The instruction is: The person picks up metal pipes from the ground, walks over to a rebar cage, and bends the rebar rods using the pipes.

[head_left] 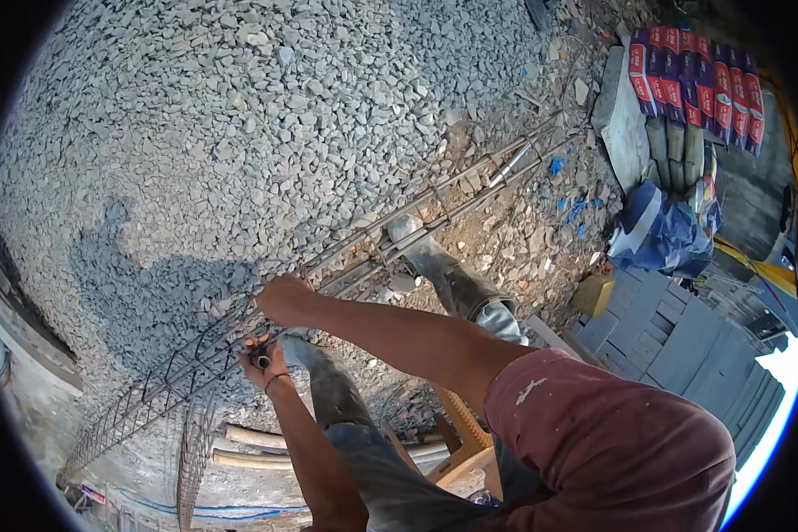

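A long rebar cage [399, 235] of thin steel bars and ties runs diagonally across the ground beneath my hands. My right hand [285, 300] is at the cage, back of the hand up, its fingers curled down and largely hidden. Just below it, my left hand [264, 365] is closed around a small dark object [259, 356] with a round, ring-like end. Its kind is not clear. A dark band circles my left wrist. One boot [408, 232] is at the cage's bars, and my other leg [328, 381] is beside my left hand.
A large gravel heap [266, 115] fills the far side. Rubble [523, 230] covers the ground by my boot. Stacked red and purple bags [692, 84], a blue-white sack [661, 230] and grey blocks [665, 328] stand right. Bamboo poles [253, 459] and another cage [193, 461] lie below.
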The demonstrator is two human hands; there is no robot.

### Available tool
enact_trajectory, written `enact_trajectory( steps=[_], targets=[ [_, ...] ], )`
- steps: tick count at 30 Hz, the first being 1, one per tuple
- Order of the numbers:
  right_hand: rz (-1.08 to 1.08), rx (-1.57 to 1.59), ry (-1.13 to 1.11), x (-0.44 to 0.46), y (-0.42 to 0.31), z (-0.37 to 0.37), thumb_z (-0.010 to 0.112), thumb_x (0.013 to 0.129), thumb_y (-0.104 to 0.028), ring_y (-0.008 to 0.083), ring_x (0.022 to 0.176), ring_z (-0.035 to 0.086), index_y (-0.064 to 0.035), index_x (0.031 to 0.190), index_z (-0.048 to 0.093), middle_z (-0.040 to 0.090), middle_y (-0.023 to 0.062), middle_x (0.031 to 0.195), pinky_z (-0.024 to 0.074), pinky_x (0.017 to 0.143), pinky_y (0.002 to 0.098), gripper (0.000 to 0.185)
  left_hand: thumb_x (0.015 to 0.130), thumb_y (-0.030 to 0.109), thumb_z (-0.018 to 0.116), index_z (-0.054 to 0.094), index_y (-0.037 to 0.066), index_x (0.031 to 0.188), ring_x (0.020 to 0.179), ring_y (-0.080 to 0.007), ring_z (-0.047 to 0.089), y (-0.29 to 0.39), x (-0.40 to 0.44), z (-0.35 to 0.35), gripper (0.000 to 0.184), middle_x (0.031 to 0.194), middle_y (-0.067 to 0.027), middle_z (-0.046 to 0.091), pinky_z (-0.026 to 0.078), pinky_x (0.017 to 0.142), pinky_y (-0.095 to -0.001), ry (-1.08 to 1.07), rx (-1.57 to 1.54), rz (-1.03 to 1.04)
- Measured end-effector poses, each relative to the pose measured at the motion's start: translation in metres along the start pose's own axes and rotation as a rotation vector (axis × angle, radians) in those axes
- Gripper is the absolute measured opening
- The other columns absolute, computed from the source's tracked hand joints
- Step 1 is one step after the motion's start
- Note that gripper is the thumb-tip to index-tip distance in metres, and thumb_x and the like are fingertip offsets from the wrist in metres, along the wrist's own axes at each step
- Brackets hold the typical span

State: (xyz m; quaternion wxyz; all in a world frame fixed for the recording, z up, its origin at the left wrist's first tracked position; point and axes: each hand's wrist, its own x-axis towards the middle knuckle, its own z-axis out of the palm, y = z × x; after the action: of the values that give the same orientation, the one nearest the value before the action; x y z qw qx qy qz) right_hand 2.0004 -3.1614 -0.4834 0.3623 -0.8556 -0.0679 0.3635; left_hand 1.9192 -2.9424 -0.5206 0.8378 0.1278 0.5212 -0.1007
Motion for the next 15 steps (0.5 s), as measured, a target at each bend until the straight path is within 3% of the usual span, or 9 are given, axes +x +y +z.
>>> enact_trajectory(
  steps=[2,4,6,7,8,10,12,14,15],
  targets=[
    [0.002,0.031,-0.038,-0.024,0.003,-0.012,0.063,0.075,-0.007,0.0340,0.092,0.069,0.0008,0.098,0.070,0.071,0.0178,0.092,0.0546,0.081,0.0451,0.025,0.101,0.051,0.042,0.058,0.003,0.090,0.085,-0.0303,0.050,-0.001,0.003,-0.010,0.052,0.083,-0.0081,0.061,0.039,0.080,-0.0469,0.000,-0.070,-0.005],
    [-0.031,0.022,0.125,-0.064,0.007,-0.022,0.061,0.075,-0.005,0.0343,0.108,0.061,0.0043,0.107,0.064,0.065,0.0206,0.109,0.0480,0.095,0.0432,0.034,0.101,0.046,0.044,0.059,0.002,0.093,0.085,-0.0310,0.050,0.001,0.014,-0.029,0.047,0.085,-0.0083,0.061,0.040,0.082,-0.0495,-0.017,-0.027,0.019],
    [-0.027,0.036,0.247,-0.097,0.026,-0.015,0.062,0.076,-0.007,0.0373,0.109,0.059,0.0045,0.108,0.063,0.063,0.0220,0.108,0.0466,0.096,0.0440,0.034,0.101,0.042,0.044,0.063,0.002,0.102,0.096,-0.0331,0.054,0.010,0.021,-0.049,0.045,0.093,-0.0120,0.065,0.040,0.086,-0.0493,-0.030,0.169,0.052],
    [-0.030,0.051,0.356,-0.115,0.036,-0.015,0.063,0.076,-0.008,0.0403,0.110,0.057,0.0048,0.108,0.062,0.062,0.0235,0.108,0.0452,0.098,0.0448,0.034,0.099,0.034,0.053,0.060,0.006,0.121,0.117,-0.0355,0.052,0.011,0.012,-0.042,0.036,0.121,-0.0120,0.063,0.040,0.097,-0.0532,0.182,0.068,0.030],
    [0.009,0.075,0.416,-0.140,0.043,-0.023,0.062,0.076,-0.007,0.0405,0.110,0.057,0.0057,0.110,0.060,0.061,0.0242,0.110,0.0449,0.098,0.0457,0.036,0.099,0.034,0.053,0.060,0.006,0.121,0.117,-0.0355,0.052,0.003,-0.001,-0.030,0.036,0.121,-0.0120,0.063,0.040,0.097,-0.0532,0.161,0.088,0.024],
    [0.128,0.155,0.555,-0.192,0.066,-0.026,0.062,0.075,-0.007,0.0404,0.111,0.056,0.0062,0.115,0.057,0.059,0.0246,0.113,0.0431,0.099,0.0460,0.042,0.094,0.024,0.063,0.052,0.014,0.134,0.132,-0.0343,0.043,-0.028,-0.042,-0.010,0.043,0.147,-0.0046,0.047,0.033,0.108,-0.0581,0.461,0.101,0.115],
    [0.322,0.302,0.719,-0.243,0.093,-0.020,0.061,0.075,-0.006,0.0413,0.111,0.055,0.0048,0.117,0.056,0.059,0.0260,0.113,0.0441,0.097,0.0465,0.043,0.090,0.016,0.069,0.047,0.018,0.136,0.132,-0.0310,0.042,-0.053,-0.095,-0.002,0.051,0.150,0.0028,0.040,0.034,0.111,-0.0600,0.473,0.252,-0.007],
    [0.547,0.330,0.928,-0.292,0.127,-0.019,0.062,0.076,-0.006,0.0438,0.100,0.059,0.0023,0.116,0.058,0.063,0.0277,0.103,0.0478,0.091,0.0479,0.042,0.091,0.019,0.065,0.044,0.014,0.143,0.139,-0.0321,0.037,-0.076,-0.154,-0.011,0.057,0.146,-0.0058,0.040,0.042,0.107,-0.0580,0.363,0.604,-0.089],
    [0.654,0.478,0.986,-0.313,0.152,-0.008,0.063,0.074,-0.008,0.0438,0.090,0.062,0.0019,0.115,0.058,0.064,0.0261,0.093,0.0507,0.083,0.0486,0.042,0.091,0.019,0.065,0.050,0.013,0.138,0.135,-0.0287,0.042,-0.087,-0.188,-0.017,0.050,0.141,-0.0047,0.047,0.045,0.106,-0.0505,0.301,0.680,-0.142]
  ],
)
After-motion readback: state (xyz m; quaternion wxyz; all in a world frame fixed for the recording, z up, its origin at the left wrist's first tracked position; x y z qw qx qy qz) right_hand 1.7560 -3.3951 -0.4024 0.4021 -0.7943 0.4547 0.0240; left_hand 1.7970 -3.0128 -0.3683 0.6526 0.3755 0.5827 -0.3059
